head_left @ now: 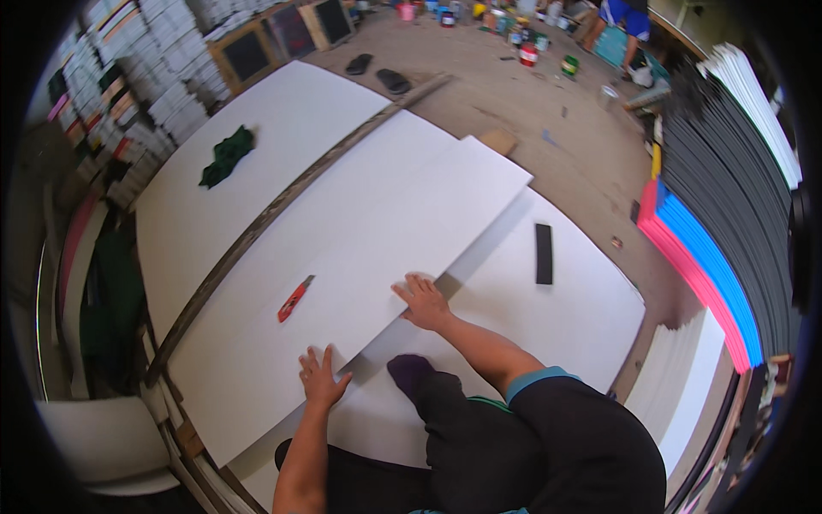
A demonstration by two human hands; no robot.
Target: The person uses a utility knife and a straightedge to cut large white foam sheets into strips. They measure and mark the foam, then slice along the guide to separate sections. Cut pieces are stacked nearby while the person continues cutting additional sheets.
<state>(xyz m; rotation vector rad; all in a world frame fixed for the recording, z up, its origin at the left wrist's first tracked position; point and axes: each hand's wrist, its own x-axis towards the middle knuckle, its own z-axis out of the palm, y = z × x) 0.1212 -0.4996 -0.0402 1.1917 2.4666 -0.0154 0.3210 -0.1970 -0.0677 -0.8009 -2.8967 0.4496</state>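
A large white sheet [411, 214] lies across a bigger white surface, its near edge slightly raised and casting a shadow. My left hand [322, 377] lies with spread fingers on the sheet at this near edge. Further right along the same edge, my right hand [422, 301] rests with fingers stretched over the sheet. Neither hand is wrapped round anything. Beyond the left hand, a red utility knife [295, 300] lies on the sheet, its tip pointing away. On the white surface to the right is a black rectangular strip [544, 254].
A long dark wooden batten [282, 201] crosses the white surface, with a crumpled green cloth [229, 157] beyond it. Stacks of black, blue and pink sheets [711, 248] stand at right. Dark slippers [394, 81], paint cans [528, 55] and another person [629, 17] are at the back.
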